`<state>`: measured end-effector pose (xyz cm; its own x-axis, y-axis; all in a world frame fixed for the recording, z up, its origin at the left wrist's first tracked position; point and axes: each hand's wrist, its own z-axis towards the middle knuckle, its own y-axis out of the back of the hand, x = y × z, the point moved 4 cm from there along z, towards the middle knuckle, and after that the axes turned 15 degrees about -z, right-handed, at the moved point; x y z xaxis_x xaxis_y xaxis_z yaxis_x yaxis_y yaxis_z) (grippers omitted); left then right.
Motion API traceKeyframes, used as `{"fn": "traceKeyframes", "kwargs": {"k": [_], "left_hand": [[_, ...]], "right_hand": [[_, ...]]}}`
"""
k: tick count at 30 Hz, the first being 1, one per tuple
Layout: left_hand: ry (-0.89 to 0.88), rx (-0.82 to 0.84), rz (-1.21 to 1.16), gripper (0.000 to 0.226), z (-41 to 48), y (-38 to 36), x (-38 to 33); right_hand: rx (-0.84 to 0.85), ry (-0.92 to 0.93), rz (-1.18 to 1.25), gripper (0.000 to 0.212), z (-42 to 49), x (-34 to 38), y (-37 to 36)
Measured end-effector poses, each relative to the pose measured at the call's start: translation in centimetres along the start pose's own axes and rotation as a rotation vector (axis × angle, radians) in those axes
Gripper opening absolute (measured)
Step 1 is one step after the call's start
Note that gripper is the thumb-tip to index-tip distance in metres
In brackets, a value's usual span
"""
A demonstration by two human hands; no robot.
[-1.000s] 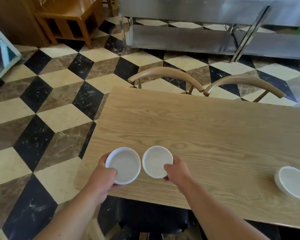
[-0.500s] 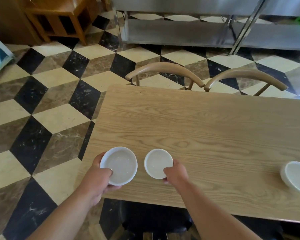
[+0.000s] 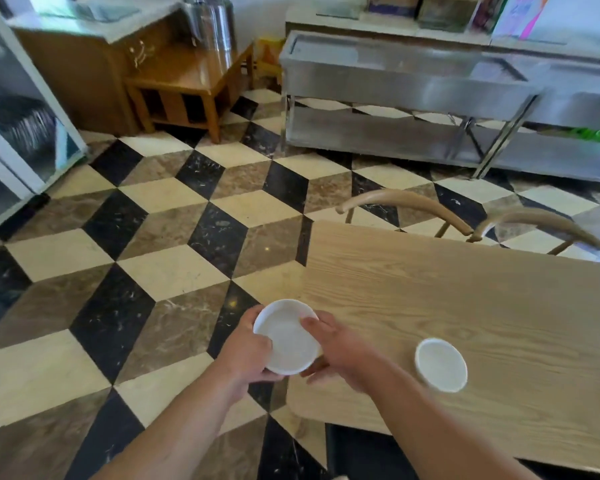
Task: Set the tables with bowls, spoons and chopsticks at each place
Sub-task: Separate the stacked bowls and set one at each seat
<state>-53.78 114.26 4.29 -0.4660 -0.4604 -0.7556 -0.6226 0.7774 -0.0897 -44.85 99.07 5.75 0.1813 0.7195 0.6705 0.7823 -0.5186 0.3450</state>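
— Which step is in hand?
— Laying out bowls, I'd judge. The left hand [image 3: 246, 349] grips the held bowl [image 3: 284, 341] at its near-left rim, fingers curled under and thumb over the edge; the right hand [image 3: 342, 346] pinches the far-right rim, thumb on top, fingers spread beneath. The bowl hangs above the left end of the tabletop [image 3: 482, 306], partly out over the floor [image 3: 146, 258]; whether it is one bowl or a stack I cannot tell.
— And to the right of the hands?
— One set bowl [image 3: 440, 365] sits upright by the near edge, apart from both hands. No spoons or chopsticks show, so the job looks early.
— The next move?
— Likely a carry to a place lacking a bowl, perhaps on the far side before the far chairs [image 3: 406, 202]; it calls for a level carry and a soft landing well in from the edge.
— Anything in the way?
— Leftmost is a glass-fronted cabinet [image 3: 18, 126], then a wooden side table [image 3: 187, 77], then a steel counter [image 3: 413, 81], all well apart from the tabletop; only the chair backs stand close, along its far edge.
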Motion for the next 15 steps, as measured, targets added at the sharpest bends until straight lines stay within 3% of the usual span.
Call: {"fn": "traceKeyframes", "kwargs": {"k": [5, 9, 15], "left_hand": [[-0.086, 0.013, 0.077, 0.050, -2.1, 12.6, -7.5], [-0.104, 0.070, 0.019, 0.044, -2.6, 18.2, -12.3], [-0.188, 0.059, 0.055, 0.031, 0.7, 20.6, -16.1]], "right_hand": [[-0.077, 0.051, -0.127, 0.045, 0.5, 11.0, -9.8], [-0.116, 0.132, -0.208, 0.045, 1.2, 17.5, -13.6], [-0.158, 0.059, 0.068, 0.037, 3.6, 20.8, -14.0]]}}
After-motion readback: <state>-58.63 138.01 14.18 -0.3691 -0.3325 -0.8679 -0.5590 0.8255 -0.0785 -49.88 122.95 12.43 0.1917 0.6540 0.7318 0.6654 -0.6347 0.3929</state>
